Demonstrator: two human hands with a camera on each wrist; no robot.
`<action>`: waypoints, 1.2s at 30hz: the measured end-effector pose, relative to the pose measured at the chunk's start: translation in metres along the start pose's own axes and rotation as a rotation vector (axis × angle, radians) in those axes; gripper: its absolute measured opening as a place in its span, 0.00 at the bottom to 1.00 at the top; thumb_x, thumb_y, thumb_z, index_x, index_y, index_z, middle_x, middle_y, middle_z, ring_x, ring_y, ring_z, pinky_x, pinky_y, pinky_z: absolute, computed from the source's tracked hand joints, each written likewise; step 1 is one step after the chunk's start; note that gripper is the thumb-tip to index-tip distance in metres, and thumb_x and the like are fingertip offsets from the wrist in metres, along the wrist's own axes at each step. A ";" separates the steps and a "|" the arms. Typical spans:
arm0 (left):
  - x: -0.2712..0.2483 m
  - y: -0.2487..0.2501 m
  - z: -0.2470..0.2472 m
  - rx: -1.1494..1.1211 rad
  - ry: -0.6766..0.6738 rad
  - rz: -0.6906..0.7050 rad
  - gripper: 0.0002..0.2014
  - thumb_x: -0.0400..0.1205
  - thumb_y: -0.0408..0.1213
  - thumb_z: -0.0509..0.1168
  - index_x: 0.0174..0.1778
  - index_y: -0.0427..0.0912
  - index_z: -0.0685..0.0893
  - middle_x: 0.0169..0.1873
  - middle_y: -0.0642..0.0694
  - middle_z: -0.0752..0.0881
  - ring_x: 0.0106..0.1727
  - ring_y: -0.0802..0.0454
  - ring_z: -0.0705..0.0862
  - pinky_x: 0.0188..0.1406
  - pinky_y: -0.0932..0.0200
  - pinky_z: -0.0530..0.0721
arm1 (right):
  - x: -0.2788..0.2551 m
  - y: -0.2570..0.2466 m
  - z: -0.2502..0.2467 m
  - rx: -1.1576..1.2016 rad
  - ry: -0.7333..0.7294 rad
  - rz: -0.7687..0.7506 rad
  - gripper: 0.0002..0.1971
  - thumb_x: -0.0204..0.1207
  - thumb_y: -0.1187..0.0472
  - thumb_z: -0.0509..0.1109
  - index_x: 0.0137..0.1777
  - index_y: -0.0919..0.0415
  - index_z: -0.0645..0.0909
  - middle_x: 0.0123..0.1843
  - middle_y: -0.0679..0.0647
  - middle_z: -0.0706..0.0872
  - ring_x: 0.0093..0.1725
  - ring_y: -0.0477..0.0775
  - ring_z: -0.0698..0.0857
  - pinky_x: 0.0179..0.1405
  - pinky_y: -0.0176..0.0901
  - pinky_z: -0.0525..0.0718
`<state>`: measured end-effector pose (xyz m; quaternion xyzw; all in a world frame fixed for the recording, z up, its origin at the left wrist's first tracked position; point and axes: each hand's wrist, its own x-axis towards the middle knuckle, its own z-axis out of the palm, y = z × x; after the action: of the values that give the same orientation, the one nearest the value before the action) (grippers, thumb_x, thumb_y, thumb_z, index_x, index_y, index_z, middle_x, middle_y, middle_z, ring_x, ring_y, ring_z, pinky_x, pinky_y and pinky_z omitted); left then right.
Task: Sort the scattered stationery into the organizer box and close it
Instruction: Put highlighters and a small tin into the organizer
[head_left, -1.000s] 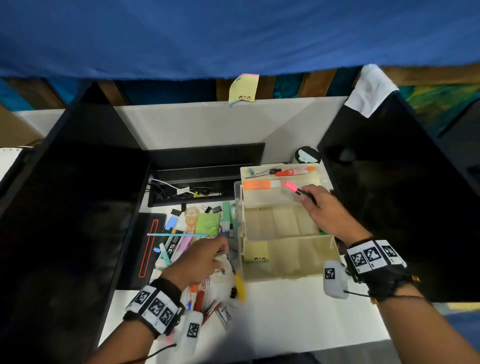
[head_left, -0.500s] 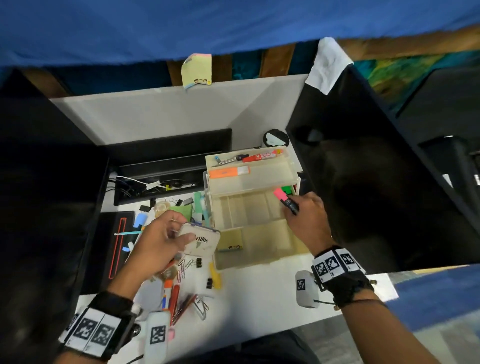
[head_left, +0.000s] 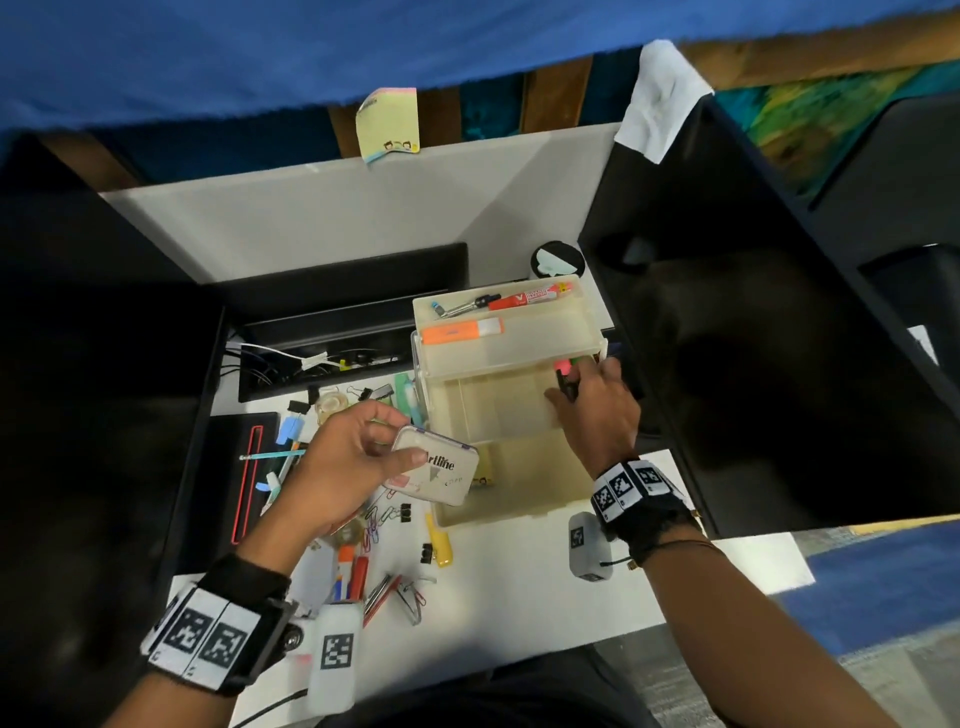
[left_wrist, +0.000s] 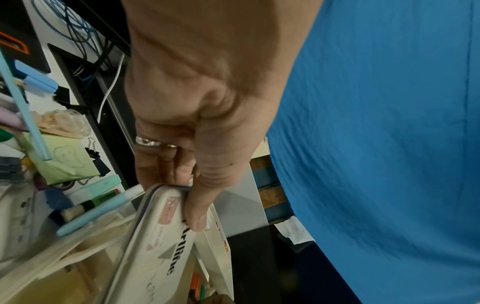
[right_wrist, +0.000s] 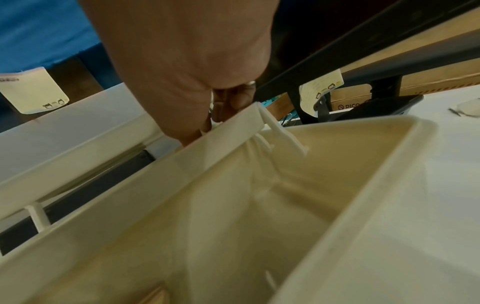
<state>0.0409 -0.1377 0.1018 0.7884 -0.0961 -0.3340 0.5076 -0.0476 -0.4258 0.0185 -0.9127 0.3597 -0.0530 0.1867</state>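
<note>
The left hand (head_left: 343, 470) grips an Artline stamp pad (head_left: 434, 470) — thumb on the lid, fingers (left_wrist: 166, 164) curled under its edge — and holds it tilted in the air just over the near-left corner of the open organizer box (head_left: 519, 512). The right hand (head_left: 597, 410) is down at the box's far-right corner, fingers curled round a pink highlighter (head_left: 562, 368) with a green one just beside it; the right-wrist view shows only the box wall, so how deep the highlighter sits cannot be told.

Judging from this, two items are going in at once. The pad is flat and wide, so it should go level into the large near compartment, clear of the sticky notes (head_left: 483, 480) lying there, not propped on a divider where it would stop the tiers folding shut. The highlighter is best laid lengthwise along its slot and released only once it lies flat.

The raised tray at the far end already carries an orange highlighter (head_left: 460, 331) and a red marker (head_left: 524, 300). Much remains scattered on the bench (head_left: 519, 597) left of the box — pens, binder clips, paper clips, tape — so closing is some way off.
</note>
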 end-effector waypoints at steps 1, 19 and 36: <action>0.000 0.000 0.001 0.008 -0.005 -0.001 0.16 0.75 0.25 0.81 0.56 0.39 0.85 0.42 0.49 0.95 0.37 0.57 0.92 0.32 0.63 0.89 | 0.000 0.000 0.000 -0.005 0.004 -0.002 0.20 0.78 0.44 0.77 0.60 0.57 0.79 0.62 0.58 0.80 0.54 0.62 0.87 0.53 0.54 0.86; 0.024 -0.005 0.081 0.140 -0.065 0.102 0.14 0.77 0.29 0.82 0.46 0.43 0.82 0.44 0.45 0.91 0.36 0.49 0.92 0.42 0.43 0.94 | -0.079 0.025 -0.016 0.709 -0.692 -0.145 0.11 0.83 0.53 0.75 0.57 0.60 0.88 0.41 0.59 0.91 0.34 0.46 0.86 0.31 0.35 0.80; 0.000 -0.061 0.070 0.790 -0.099 0.020 0.19 0.83 0.45 0.74 0.69 0.51 0.80 0.67 0.48 0.76 0.69 0.43 0.80 0.74 0.44 0.76 | -0.033 0.026 0.048 0.653 -0.595 0.391 0.13 0.77 0.63 0.80 0.51 0.76 0.88 0.49 0.67 0.93 0.49 0.65 0.93 0.52 0.59 0.94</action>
<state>-0.0141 -0.1607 0.0310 0.9048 -0.2494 -0.3041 0.1632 -0.0769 -0.4065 -0.0345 -0.6972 0.4200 0.1363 0.5648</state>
